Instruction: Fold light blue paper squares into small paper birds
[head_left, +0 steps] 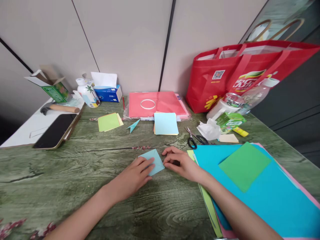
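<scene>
A light blue sheet of paper [157, 162] with crease or fold lines lies on the green wood-grain table. My left hand [138, 171] rests flat on its left part, fingers stretched over it and covering some of the paper. Just off the paper's right corner is my right hand [180, 162], its fingers bent and apart, with nothing visible in them. Beyond the hands sit a stack of light blue square paper [166, 123] and a small folded blue paper piece [133, 125]. Black-handled scissors [193, 137] lie behind my right hand.
Large blue sheets [275, 203] with a green square [245, 166] on top cover the right side. A red bag [212, 83], bottle [260, 93] and mug [222, 108] stand behind. To the left are a phone [56, 131], hammer [62, 108] and tissue box [107, 93].
</scene>
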`<state>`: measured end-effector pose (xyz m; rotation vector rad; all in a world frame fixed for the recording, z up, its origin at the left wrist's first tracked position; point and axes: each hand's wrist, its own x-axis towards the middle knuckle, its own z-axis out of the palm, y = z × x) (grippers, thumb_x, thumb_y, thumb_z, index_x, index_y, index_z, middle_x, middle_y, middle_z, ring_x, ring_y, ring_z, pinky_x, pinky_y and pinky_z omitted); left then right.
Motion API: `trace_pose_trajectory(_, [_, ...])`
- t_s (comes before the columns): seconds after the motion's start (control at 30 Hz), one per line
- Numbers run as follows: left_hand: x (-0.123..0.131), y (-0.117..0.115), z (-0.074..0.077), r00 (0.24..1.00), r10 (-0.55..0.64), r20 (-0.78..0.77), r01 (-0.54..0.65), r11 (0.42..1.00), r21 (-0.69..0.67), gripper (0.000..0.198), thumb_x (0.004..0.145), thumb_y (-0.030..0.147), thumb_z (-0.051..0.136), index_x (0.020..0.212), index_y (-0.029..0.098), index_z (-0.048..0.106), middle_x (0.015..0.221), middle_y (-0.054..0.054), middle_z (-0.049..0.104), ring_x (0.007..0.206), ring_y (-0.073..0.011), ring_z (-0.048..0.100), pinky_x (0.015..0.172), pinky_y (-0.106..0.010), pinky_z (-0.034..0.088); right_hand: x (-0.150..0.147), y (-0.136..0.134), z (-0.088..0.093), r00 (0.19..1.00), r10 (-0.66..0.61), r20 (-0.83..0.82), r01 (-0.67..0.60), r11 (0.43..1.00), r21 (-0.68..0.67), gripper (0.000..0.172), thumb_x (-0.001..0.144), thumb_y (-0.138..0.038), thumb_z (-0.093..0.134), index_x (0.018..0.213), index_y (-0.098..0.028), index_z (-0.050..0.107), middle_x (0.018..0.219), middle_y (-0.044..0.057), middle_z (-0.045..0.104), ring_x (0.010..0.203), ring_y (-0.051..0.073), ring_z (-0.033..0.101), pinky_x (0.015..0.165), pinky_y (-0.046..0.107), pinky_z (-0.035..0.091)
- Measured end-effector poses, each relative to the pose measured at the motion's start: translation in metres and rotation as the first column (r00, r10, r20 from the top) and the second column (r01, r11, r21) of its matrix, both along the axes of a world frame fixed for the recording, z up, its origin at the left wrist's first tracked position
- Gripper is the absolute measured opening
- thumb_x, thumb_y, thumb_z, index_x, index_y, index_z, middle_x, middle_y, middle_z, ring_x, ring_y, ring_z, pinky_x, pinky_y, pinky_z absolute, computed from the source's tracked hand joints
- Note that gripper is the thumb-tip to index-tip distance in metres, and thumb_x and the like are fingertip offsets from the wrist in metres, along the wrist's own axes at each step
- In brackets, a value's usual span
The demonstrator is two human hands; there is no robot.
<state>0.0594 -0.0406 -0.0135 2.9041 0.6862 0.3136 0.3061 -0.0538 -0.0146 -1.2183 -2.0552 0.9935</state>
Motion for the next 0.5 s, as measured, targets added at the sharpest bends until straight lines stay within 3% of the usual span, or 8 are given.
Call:
trace_pose_trajectory(0.13, [0.001,-0.001,-0.003,0.999,0.037,-0.015,-0.037,0.999,0.001,0.042,0.093,0.028,0.044,0.133,0.015,0.042,0.131,-0.01,0.053,0.115,-0.0262,0.049,0.095,-0.042,0.047,-0.001,0.0,0.002,0.999,0.023,0.033,-0.023,0.999,0.025,0.004,0.086,-0.018,0.055,0.084,-0.02,0.059,0.106,0.005,0.049,0.073,0.01,0.054,0.071,0.026,0.046])
trace_pose_trajectory(0.3, [0.001,-0.001,-0.005,0.999,0.043,-0.004,-0.043,0.999,-0.002,0.039,0.092,0.026,0.045,0.129,0.014,0.046,0.13,-0.011,0.052,0.117,-0.0266,0.046,0.096,-0.042,0.046,-0.005,-0.003,0.006,0.993,0.063,0.1,-0.071,0.994,0.08,0.005,0.087,-0.017,0.055,0.085,-0.02,0.058,0.104,0.006,0.048,0.097,0.016,0.052,0.086,0.03,0.043])
trace_pose_trajectory(0.5, [0.002,-0.002,-0.003,0.999,0.038,0.0,-0.038,0.999,-0.004,0.037,0.093,0.025,0.044,0.128,0.016,0.048,0.131,-0.011,0.052,0.118,-0.0266,0.045,0.097,-0.044,0.045,-0.005,-0.003,0.013,0.987,0.104,0.121,-0.112,0.991,0.069,0.007,0.086,-0.014,0.054,0.083,-0.019,0.057,0.103,0.006,0.048,0.099,0.017,0.052,0.087,0.03,0.044])
